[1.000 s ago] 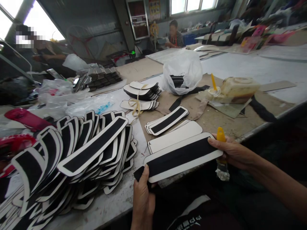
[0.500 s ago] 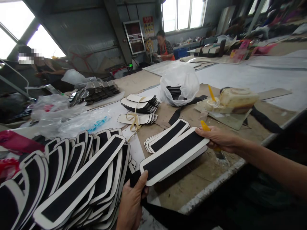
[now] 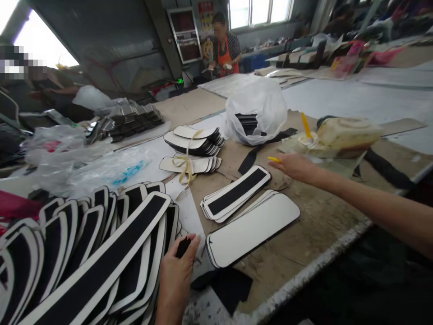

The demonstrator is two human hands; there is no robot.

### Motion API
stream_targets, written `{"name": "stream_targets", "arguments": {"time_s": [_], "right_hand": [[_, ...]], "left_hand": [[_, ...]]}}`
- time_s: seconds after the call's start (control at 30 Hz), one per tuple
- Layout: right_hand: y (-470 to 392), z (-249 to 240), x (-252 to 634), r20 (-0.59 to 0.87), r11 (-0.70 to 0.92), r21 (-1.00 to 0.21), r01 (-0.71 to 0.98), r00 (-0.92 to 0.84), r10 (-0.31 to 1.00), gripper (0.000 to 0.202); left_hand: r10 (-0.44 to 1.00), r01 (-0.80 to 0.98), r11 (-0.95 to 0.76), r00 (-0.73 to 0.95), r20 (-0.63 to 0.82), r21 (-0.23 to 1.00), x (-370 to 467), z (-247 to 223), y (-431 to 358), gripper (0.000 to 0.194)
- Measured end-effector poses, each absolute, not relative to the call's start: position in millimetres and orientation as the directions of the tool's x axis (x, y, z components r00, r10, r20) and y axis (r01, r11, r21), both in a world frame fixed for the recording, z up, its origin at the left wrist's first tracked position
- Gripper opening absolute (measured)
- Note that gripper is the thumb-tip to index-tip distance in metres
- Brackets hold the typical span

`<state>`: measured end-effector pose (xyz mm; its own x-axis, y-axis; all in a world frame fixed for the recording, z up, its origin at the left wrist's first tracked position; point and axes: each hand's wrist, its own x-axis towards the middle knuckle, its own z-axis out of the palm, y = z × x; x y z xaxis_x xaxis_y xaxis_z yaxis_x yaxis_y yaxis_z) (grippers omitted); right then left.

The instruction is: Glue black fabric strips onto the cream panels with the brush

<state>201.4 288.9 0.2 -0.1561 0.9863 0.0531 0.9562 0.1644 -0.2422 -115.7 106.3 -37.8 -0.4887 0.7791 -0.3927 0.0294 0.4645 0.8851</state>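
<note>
My left hand (image 3: 177, 271) is closed round a black strip near the bottom middle. A yellow-handled tool (image 3: 274, 160) is pinched in my right hand (image 3: 297, 168), above the table. Below that hand lies a stack of plain white curved pieces (image 3: 253, 230). Just behind it rests a small stack topped by a white piece with a black centre (image 3: 237, 194). Many more white-edged black pieces (image 3: 84, 271) overlap in a large pile at the left. Loose black fabric (image 3: 233, 284) lies right of my left hand.
A tied bundle (image 3: 189, 164) and a plastic bag of black pieces (image 3: 253, 113) are farther back. A stained glue container (image 3: 352, 135) stands at right, beside a yellow stick (image 3: 306, 125). A person in an orange apron (image 3: 227, 54) stands across the table (image 3: 297, 266).
The black-centred piece has left my hands, and a plain white one now tops the front stack. My right hand moved up and back with the yellow tool; my left hand shifted left and down.
</note>
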Motion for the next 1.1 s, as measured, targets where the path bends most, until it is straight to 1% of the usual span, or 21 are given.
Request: {"name": "stream_targets", "arguments": {"time_s": [0.07,0.13,0.17,0.2,0.27,0.33,0.4,0.43,0.5,0.57,0.63,0.7,0.77,0.83,0.93,1.0,1.1], "right_hand": [[269,15,209,0.109,0.197,-0.242,0.950,-0.175,0.978,0.033],[244,33,210,0.199,0.242,-0.314,0.918,-0.185,0.962,0.039],[230,41,209,0.243,0.263,-0.378,0.887,-0.179,0.953,0.044],[216,47,205,0.296,0.294,-0.485,0.824,-0.162,0.941,0.047],[189,52,192,0.358,0.338,-0.634,0.696,-0.123,0.925,0.049],[165,47,174,0.333,0.325,-0.764,0.558,-0.089,0.939,0.049],[147,35,153,0.239,0.253,-0.887,0.386,-0.085,0.967,0.050],[141,29,143,0.186,0.208,-0.931,0.298,-0.103,0.977,0.050],[133,16,124,0.081,0.109,-0.980,0.168,-0.167,0.983,0.048],[128,5,108,-0.008,0.023,-0.991,0.130,-0.232,0.973,0.044],[127,-3,99,-0.077,-0.036,-0.988,0.151,-0.273,0.959,0.038],[127,-10,98,-0.108,-0.049,-0.977,0.208,-0.285,0.952,0.035],[129,-14,104,-0.095,-0.015,-0.954,0.301,-0.254,0.963,0.032],[132,-15,118,-0.035,0.052,-0.900,0.433,-0.190,0.981,0.029],[140,-12,142,0.106,0.155,-0.767,0.623,-0.115,0.988,0.023],[144,-9,156,0.199,0.201,-0.688,0.698,-0.085,0.976,0.020],[150,-5,172,0.323,0.272,-0.598,0.754,-0.084,0.943,0.016]], "left_hand": [[0.786,0.075,0.491,-0.467,-0.405,0.868,-110,-38,88,0.052],[0.816,0.110,0.472,-0.431,-0.386,0.875,-101,-41,76,0.047],[0.829,0.120,0.454,-0.421,-0.369,0.883,-96,-44,72,0.043],[0.837,0.123,0.437,-0.418,-0.353,0.891,-91,-48,70,0.041],[0.841,0.111,0.415,-0.424,-0.335,0.903,-84,-55,67,0.038],[0.838,0.091,0.408,-0.432,-0.333,0.908,-79,-60,65,0.036],[0.839,0.068,0.400,-0.428,-0.335,0.914,-75,-64,60,0.035],[0.841,0.055,0.396,-0.423,-0.337,0.917,-74,-66,57,0.035],[0.846,0.032,0.386,-0.412,-0.339,0.922,-72,-68,52,0.034],[0.852,0.014,0.374,-0.401,-0.338,0.927,-71,-69,48,0.032],[0.856,-0.002,0.363,-0.395,-0.334,0.932,-71,-71,46,0.031],[0.855,-0.017,0.355,-0.399,-0.332,0.935,-71,-72,46,0.030],[0.850,-0.034,0.350,-0.407,-0.333,0.936,-71,-74,47,0.030],[0.846,-0.052,0.350,-0.412,-0.339,0.935,-71,-74,47,0.030],[0.840,-0.078,0.355,-0.411,-0.354,0.932,-70,-74,47,0.032],[0.839,-0.089,0.358,-0.406,-0.362,0.930,-71,-75,47,0.033],[0.837,-0.092,0.369,-0.400,-0.374,0.925,-73,-77,48,0.037]]}}
